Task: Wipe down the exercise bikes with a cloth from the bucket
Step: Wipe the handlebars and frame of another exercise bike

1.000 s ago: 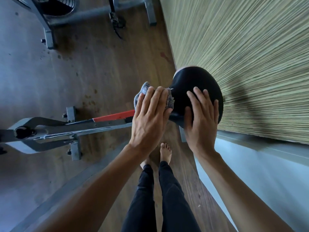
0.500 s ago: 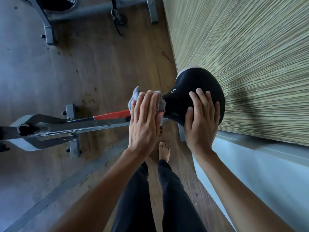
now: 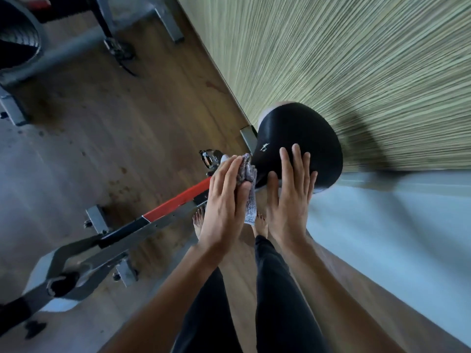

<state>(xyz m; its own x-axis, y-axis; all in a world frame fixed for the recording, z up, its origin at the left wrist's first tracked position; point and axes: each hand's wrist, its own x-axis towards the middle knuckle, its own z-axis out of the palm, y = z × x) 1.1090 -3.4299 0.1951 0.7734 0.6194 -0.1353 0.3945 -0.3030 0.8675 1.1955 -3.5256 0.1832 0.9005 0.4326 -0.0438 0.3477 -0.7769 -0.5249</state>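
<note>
- The cloth (image 3: 248,174), grey and mottled, is bunched against the narrow nose of the black saddle (image 3: 300,133). One end hangs loose below the nose.
- The left hand (image 3: 224,200) lies flat over the cloth, fingers straight and close together, pressing it onto the saddle nose. The fingers are not curled round it.
- The right hand (image 3: 290,200) rests flat on the top of the saddle just beside the left, fingers extended and slightly spread. It holds nothing.
- The saddle bears a small white mark near its nose. Its broad rear end points towards the wall.
- The bike frame (image 3: 142,233), grey metal, runs from under the saddle towards the lower left. A red section (image 3: 178,200) covers its upper edge near the hands.
- A pedal (image 3: 209,157) shows just beyond the left fingertips, lower than the saddle.
- A white housing (image 3: 46,296) sits at the far end of the frame, lower left.
- Two bare feet (image 3: 198,222) stand on the floor beneath the hands, with dark trouser legs (image 3: 277,301) above them.
- The floor (image 3: 127,123) is dark wood plank with scattered spots and stains.
- The wall covering (image 3: 331,59), ribbed and yellow-green, fills the upper right. The saddle's shadow falls on it.
- A second bike (image 3: 76,39), with a grey base bar, stands at the upper left, well apart.
</note>
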